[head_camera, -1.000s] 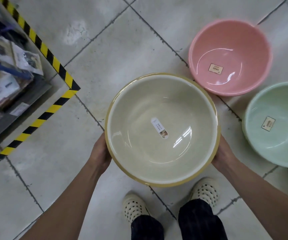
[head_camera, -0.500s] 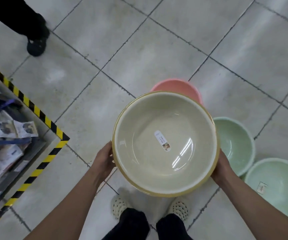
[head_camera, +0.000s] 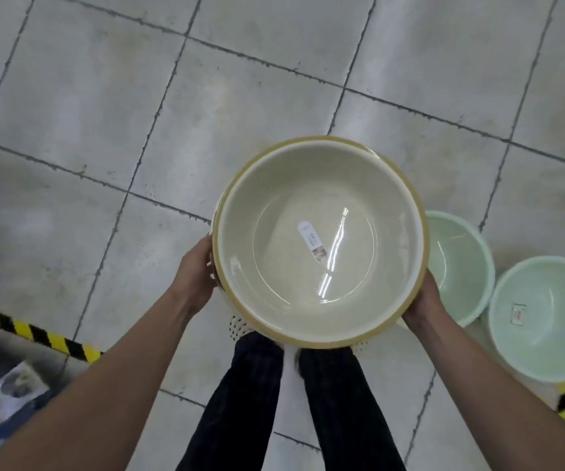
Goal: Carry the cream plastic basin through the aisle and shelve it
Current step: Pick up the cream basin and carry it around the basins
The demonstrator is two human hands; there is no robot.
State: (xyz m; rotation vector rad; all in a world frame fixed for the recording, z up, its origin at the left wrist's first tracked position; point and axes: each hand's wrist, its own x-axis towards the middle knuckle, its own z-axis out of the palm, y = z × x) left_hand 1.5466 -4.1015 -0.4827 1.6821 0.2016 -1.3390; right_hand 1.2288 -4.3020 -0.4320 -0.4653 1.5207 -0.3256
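Legs [head_camera: 257, 402] in dark trousers at bottom centre, one perforated light shoe [head_camera: 238, 326] showing under the basin's near edge. Both forearms run up from the bottom corners.

Basin [head_camera: 322, 243] is off the floor, carried in front of the body, mouth up, roughly level. Cream inside, tan band round the rim. White oval sticker [head_camera: 312, 244] on the bottom, text unreadable. Bright light streaks reflect in the base.

Left hand [head_camera: 194, 271] is wrapped on the basin's left rim, fingers under the lip and out of sight. Right hand [head_camera: 423, 302] grips the right rim low down, fingers likewise hidden beneath. Both clamp the basin; nothing else in either hand.

Lower left: yellow-black hazard tape [head_camera: 33, 333] along a shelf base, blurred packaged goods [head_camera: 9, 392] below it. More hazard tape at lower right edge.

Right of the basin, on the floor: two mint-green basins. The nearer-to-centre one [head_camera: 461, 266] is partly hidden behind the cream basin and right hand; the other [head_camera: 546, 317] sits just beside it, with a small label inside.

Beyond: grey tiled floor [head_camera: 240, 79], dark grout lines, scuffed. A dark shape at the far left edge, cannot tell what.
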